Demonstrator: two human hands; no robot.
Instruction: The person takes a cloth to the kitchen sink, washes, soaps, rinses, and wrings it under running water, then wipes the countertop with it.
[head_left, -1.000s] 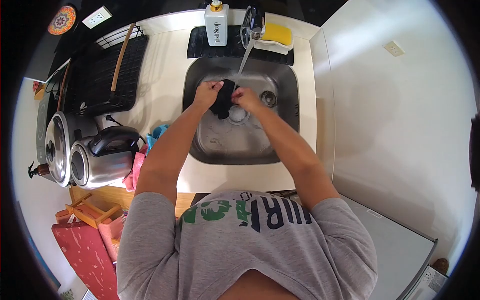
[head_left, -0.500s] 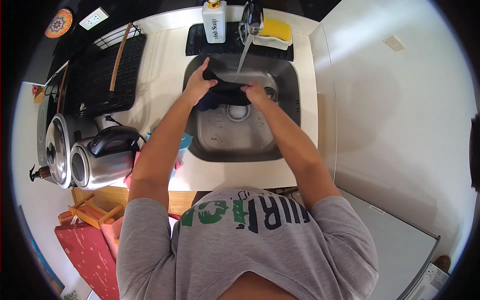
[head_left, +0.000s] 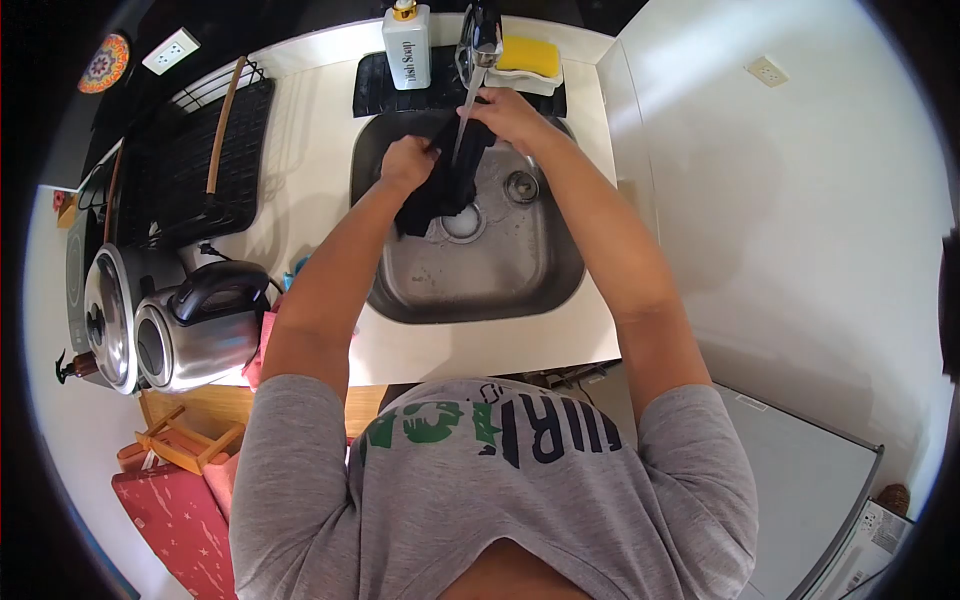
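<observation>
A dark cloth [head_left: 447, 185] hangs between my hands over the steel sink [head_left: 470, 290], its lower end near the drain. My left hand [head_left: 408, 162] grips its left edge with the fingers closed. Up by the faucet [head_left: 481, 45], my right hand [head_left: 508, 115] pinches the cloth's upper right part. A stream of water falls from the faucet onto the cloth between both hands. The fingertips of my left hand are partly hidden by the cloth.
Behind the sink stand a dish soap bottle [head_left: 408, 47] and a yellow sponge [head_left: 530, 56] in a white holder. A black dish rack [head_left: 190, 160], an electric kettle [head_left: 200, 330] and a lidded pot [head_left: 112, 318] are on the left. A wall rises at the right.
My right hand has moved up and toward the faucet, lifting its end of the cloth into the water. My left hand's fingers, spread earlier, have closed on the cloth.
</observation>
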